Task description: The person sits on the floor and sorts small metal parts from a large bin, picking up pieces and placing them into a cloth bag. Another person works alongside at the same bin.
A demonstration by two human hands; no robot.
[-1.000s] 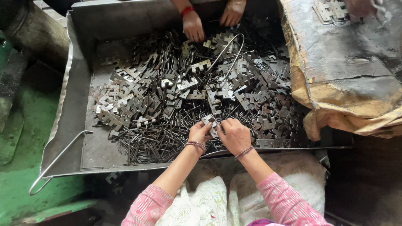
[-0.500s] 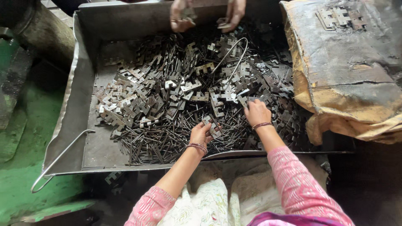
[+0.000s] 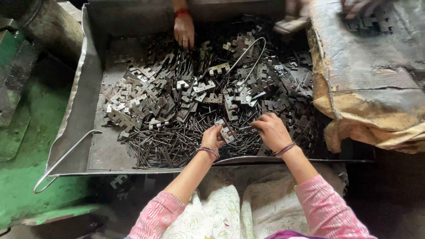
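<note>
1. Over a dented grey sheet-metal tray [image 3: 79,110], our left hand [image 3: 212,138] pinches a small flat notched steel plate [image 3: 226,132].
2. Our right hand [image 3: 271,130], fingers curled narrow, picks among thin dark pins [image 3: 177,144].
3. Stamped plates [image 3: 146,102] lie heaped beyond; a co-worker's hand [image 3: 184,31] rests on them.
4. Wrinkled brown sack [image 3: 367,88] sits at right.

A shallow sheet-metal tray [image 3: 84,110] with a wire handle [image 3: 62,159] carries heaped notched metal plates [image 3: 146,102] and thin dark pins [image 3: 168,146].
</note>
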